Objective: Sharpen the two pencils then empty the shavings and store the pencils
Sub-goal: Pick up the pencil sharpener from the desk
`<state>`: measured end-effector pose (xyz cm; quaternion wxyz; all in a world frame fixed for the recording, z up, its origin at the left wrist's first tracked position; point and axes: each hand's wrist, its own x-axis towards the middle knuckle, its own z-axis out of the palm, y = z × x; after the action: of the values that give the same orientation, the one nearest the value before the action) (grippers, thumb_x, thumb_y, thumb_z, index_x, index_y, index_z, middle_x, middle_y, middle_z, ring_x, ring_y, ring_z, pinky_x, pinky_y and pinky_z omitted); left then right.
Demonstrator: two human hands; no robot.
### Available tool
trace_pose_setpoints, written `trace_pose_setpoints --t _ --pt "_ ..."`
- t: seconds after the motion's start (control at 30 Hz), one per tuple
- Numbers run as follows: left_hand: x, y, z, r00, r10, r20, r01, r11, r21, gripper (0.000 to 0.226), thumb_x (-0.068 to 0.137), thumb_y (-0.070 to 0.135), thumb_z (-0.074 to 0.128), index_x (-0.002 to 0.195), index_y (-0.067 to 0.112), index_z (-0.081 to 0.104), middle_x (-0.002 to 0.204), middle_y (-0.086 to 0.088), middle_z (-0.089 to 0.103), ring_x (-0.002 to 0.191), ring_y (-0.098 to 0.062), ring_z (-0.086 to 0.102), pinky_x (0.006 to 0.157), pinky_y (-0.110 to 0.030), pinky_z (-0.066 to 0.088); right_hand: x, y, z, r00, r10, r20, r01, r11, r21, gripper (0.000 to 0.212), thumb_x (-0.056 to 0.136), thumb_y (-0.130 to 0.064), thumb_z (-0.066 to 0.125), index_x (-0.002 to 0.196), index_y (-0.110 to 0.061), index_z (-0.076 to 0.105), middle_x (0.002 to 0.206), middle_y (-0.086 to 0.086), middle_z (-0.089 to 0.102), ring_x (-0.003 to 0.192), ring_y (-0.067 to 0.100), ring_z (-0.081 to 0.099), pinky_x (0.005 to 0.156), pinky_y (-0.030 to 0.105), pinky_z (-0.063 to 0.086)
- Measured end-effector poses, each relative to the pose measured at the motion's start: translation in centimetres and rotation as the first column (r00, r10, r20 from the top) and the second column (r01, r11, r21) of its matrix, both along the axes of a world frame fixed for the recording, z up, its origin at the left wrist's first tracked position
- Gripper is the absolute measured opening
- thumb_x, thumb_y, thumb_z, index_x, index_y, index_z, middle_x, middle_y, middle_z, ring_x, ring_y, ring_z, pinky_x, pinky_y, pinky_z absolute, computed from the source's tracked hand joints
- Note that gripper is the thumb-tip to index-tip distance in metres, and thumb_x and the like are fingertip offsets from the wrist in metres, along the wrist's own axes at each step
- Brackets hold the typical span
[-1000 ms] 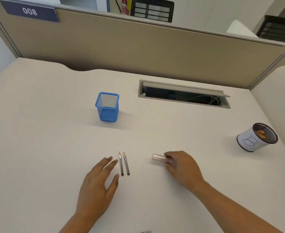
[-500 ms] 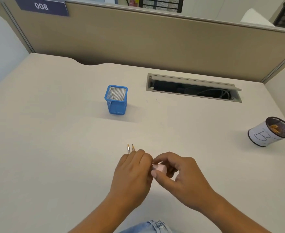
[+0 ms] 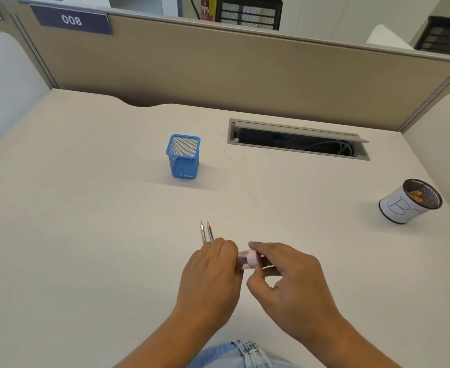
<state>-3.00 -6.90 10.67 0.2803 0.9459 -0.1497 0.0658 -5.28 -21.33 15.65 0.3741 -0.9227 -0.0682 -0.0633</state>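
Head camera, lower middle of the frame: the left hand (image 3: 210,277) and right hand (image 3: 287,282) meet over a small pink sharpener (image 3: 249,259), each pinching one end, probably so it can be steadied or its parts worked apart; both are closed on it. Just above the left hand, the two pencils (image 3: 205,231) lie side by side on the desk (image 3: 86,235), tips pointing away, within easy reach for sharpening. Further up, left of centre, a blue mesh holder (image 3: 183,156) stands upright, likely for storing them. At the right edge a labelled cup (image 3: 407,204) holds shavings, presumably the place to empty more.
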Motion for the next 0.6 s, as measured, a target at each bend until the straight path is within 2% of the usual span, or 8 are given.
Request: trace_pose_setpoints --t 0.1,0.2,0.3,0.37,0.5,0.53,0.6 --pt "-0.5 0.1 -0.2 0.999 0.012 -0.038 -0.013 1.000 -0.004 0.022 0.082 0.019 0.066 0.081 0.024 0.045 0.074 0.008 0.055 0.062 -0.015 0.049 0.051 -0.029 0.047 -0.2 0.1 -0.2 0.995 -0.064 -0.072 0.070 0.994 0.079 0.021 0.081 -0.015 0.070 0.100 -0.023 0.075 0.090 -0.017 0.077 0.079 0.003 0.071 0.067 0.008 0.055" --pt "-0.6 0.4 0.4 0.999 -0.040 -0.005 0.040 0.999 -0.018 0.023 0.080 0.026 0.067 0.092 0.025 0.048 0.081 0.008 0.059 0.067 -0.016 0.054 0.058 -0.030 0.048 -0.1 0.0 0.1 0.978 -0.093 -0.187 0.136 0.963 0.233 0.010 0.085 -0.016 0.071 0.088 -0.026 0.073 0.075 -0.016 0.076 0.069 0.003 0.070 0.061 0.012 0.054" --pt "-0.9 0.4 1.0 0.992 -0.117 0.042 0.116 0.993 0.017 0.019 0.083 0.023 0.062 0.098 0.025 0.050 0.084 0.007 0.060 0.070 -0.016 0.054 0.063 -0.032 0.050 0.1 0.1 0.4 0.959 -0.073 -0.275 0.169 0.923 0.345 0.005 0.089 -0.022 0.070 0.085 -0.026 0.072 0.071 -0.006 0.076 0.060 0.010 0.068 0.061 0.028 0.059" --pt "-0.9 0.3 1.1 0.995 -0.102 0.015 0.102 0.995 -0.018 0.018 0.083 0.021 0.063 0.093 0.026 0.049 0.083 0.008 0.058 0.068 -0.014 0.052 0.061 -0.029 0.048 0.3 -0.1 0.7 0.956 -0.041 -0.289 0.153 0.914 0.377 0.005 0.089 -0.027 0.071 0.085 -0.026 0.072 0.073 0.000 0.076 0.064 0.020 0.067 0.064 0.037 0.060" --pt "-0.5 0.4 1.4 0.997 -0.073 -0.041 0.074 0.997 0.026 0.011 0.082 0.030 0.060 0.081 0.026 0.049 0.077 0.009 0.056 0.068 -0.014 0.050 0.070 -0.030 0.047 0.2 -0.5 0.9 0.967 0.049 -0.250 0.028 0.955 0.296 0.007 0.086 -0.032 0.073 0.084 -0.026 0.073 0.080 -0.006 0.077 0.070 0.011 0.069 0.064 0.025 0.059" --pt "-0.3 0.5 1.7 0.994 -0.064 -0.092 0.065 0.998 0.009 0.008 0.083 0.031 0.058 0.081 0.026 0.052 0.078 0.010 0.058 0.071 -0.013 0.051 0.074 -0.030 0.046 0.2 -0.5 1.0 0.970 0.076 -0.232 -0.011 0.963 0.269 0.003 0.087 -0.030 0.073 0.088 -0.027 0.073 0.084 -0.009 0.077 0.075 0.011 0.071 0.065 0.023 0.059" --pt "0.1 0.7 2.0 0.980 -0.049 -0.195 0.034 0.996 -0.080 0.008 0.082 0.034 0.058 0.083 0.027 0.061 0.081 0.011 0.066 0.075 -0.011 0.056 0.077 -0.028 0.048 0.2 -0.4 1.2 0.976 0.147 -0.163 -0.108 0.968 0.226 0.015 0.087 -0.018 0.073 0.098 -0.029 0.074 0.092 -0.014 0.075 0.084 0.011 0.072 0.068 0.019 0.058"
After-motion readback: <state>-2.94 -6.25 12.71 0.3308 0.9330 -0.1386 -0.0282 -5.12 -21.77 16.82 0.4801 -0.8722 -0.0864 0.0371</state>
